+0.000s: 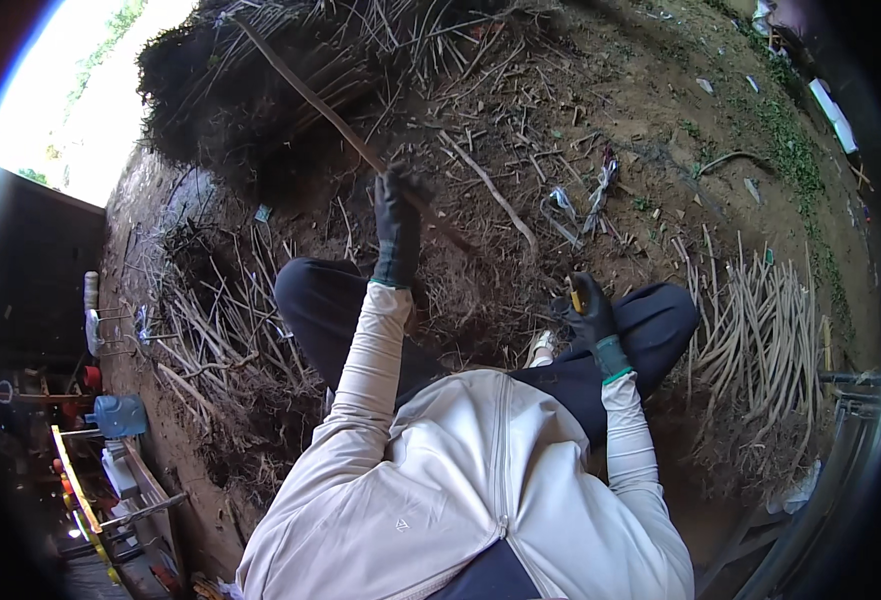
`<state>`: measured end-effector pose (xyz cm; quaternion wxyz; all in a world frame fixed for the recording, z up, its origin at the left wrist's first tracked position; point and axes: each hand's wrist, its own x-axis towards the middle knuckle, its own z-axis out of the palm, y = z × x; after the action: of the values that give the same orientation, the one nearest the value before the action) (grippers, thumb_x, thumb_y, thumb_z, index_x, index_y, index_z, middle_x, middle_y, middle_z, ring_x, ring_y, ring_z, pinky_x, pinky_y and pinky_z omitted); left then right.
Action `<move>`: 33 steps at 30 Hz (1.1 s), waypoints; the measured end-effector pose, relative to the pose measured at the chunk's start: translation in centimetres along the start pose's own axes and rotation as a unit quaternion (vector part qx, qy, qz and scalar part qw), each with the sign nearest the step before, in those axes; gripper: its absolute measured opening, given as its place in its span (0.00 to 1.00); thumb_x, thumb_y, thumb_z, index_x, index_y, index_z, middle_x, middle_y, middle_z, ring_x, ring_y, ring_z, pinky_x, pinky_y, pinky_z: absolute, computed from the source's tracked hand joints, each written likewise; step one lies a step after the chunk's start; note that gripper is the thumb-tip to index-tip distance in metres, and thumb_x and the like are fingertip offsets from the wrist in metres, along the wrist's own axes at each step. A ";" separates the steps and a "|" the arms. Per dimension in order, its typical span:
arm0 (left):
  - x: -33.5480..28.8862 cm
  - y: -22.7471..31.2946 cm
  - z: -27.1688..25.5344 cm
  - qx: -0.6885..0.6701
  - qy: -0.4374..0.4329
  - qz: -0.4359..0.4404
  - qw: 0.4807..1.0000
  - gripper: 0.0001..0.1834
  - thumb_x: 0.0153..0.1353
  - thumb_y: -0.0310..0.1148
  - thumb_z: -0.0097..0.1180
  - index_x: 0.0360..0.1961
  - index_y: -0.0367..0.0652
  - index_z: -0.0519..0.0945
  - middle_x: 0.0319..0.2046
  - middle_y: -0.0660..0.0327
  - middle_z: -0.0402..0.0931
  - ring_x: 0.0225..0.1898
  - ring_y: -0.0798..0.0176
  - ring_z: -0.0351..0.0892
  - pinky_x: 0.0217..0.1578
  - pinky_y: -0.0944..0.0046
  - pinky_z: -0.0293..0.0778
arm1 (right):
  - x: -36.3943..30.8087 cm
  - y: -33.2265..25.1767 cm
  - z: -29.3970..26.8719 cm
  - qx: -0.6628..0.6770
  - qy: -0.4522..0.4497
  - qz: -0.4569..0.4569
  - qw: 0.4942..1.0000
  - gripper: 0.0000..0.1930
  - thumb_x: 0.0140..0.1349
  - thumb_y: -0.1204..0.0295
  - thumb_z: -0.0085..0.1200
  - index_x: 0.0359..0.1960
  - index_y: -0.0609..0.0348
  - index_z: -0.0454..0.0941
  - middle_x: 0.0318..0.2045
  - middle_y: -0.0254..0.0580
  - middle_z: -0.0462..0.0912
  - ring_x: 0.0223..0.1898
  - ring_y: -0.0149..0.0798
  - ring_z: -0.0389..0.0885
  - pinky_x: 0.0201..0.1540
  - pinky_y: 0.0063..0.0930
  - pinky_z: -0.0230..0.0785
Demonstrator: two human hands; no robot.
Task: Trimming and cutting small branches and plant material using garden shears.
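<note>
My left hand (396,222), in a dark glove, is closed round a long brown stick (312,98). The stick slants from the far left down toward the middle of the ground, its lower end blurred among thin roots. Near my right knee, my gloved right hand (591,312) is closed on a small tool with a yellow handle (574,297); the rest of it is hidden or too dark to make out. A loose bare stick (492,190) lies on the soil between and beyond my hands.
A bundle of thin rooted stems (755,335) lies at the right, and a looser pile of stems (215,325) at the left. A large dark heap of stems (230,95) stands far left. Crumpled plastic scraps (596,196) lie ahead. A blue jug (120,414) is at the left edge.
</note>
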<state>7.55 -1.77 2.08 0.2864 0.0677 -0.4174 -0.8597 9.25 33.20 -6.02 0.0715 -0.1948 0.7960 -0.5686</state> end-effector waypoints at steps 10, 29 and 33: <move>-11.0 -10.2 -1.6 0.287 -0.220 -0.073 0.930 0.11 0.68 0.35 0.44 0.45 0.40 0.68 0.31 0.73 0.62 0.32 0.76 0.60 0.35 0.75 0.61 | 4.3 -12.3 -9.2 -0.054 0.107 -0.071 0.990 0.27 0.52 0.73 0.61 0.54 0.61 0.67 0.45 0.41 0.73 0.45 0.36 0.76 0.46 0.30 0.71; -15.0 -12.1 -2.3 0.468 -0.319 -0.028 0.824 0.15 0.59 0.26 0.52 0.47 0.35 0.70 0.32 0.47 0.73 0.33 0.44 0.73 0.34 0.55 0.70 | 6.1 -18.6 -17.5 -0.300 0.012 -0.199 0.933 0.16 0.54 0.72 0.58 0.43 0.61 0.69 0.33 0.49 0.74 0.30 0.48 0.76 0.34 0.35 0.68; -15.3 -12.3 -2.0 0.508 -0.336 0.019 0.793 0.13 0.58 0.25 0.52 0.45 0.34 0.71 0.29 0.48 0.72 0.31 0.44 0.72 0.32 0.55 0.69 | 6.4 -16.1 -18.5 -0.282 -0.021 -0.210 0.936 0.14 0.55 0.73 0.57 0.42 0.62 0.68 0.28 0.49 0.72 0.26 0.47 0.74 0.30 0.34 0.66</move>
<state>15.54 11.25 -10.41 0.0688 -0.0973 -0.8652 -0.4870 0.85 42.44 16.10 -0.0907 -0.3815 0.8630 -0.3184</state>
